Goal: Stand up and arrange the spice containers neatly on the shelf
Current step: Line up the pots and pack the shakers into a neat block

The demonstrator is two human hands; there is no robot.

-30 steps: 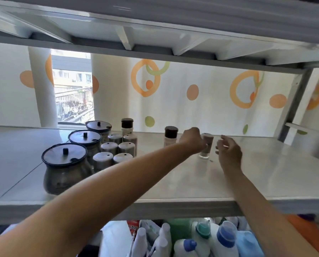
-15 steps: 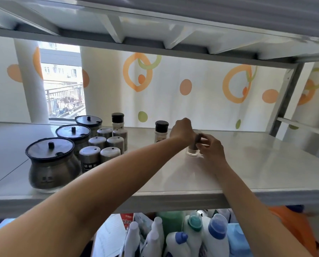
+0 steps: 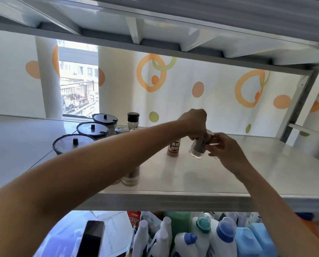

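The left hand point(image 3: 194, 125) is reaching across from the left and gripping a small clear spice jar point(image 3: 198, 147) from above, its fingers curled around the jar's upper part. The right hand point(image 3: 227, 151) is meeting it from the other side, its fingertips point(image 3: 215, 140) pinching the jar near the cap. The jar is tilting, with its clear base pointing down and to the left, and it appears to be lifted just off the shelf point(image 3: 229, 182), above the middle of it.

Just left of the jar, a labelled spice bottle point(image 3: 174, 147) is standing upright on the shelf. Further left and toward the back, a black-capped bottle point(image 3: 133, 119) is standing beside some metal-topped shakers point(image 3: 120, 129). Three lidded canisters point(image 3: 92, 127) with black lids are sitting in a diagonal row at the left. A glass jar point(image 3: 132, 176) near the front edge is showing partly under the left forearm.

A curtain point(image 3: 197, 89) with orange rings is hanging behind the shelf. Below the shelf, detergent bottles point(image 3: 223, 236) are crowding together, and a phone point(image 3: 92, 238) is lying at the lower left.
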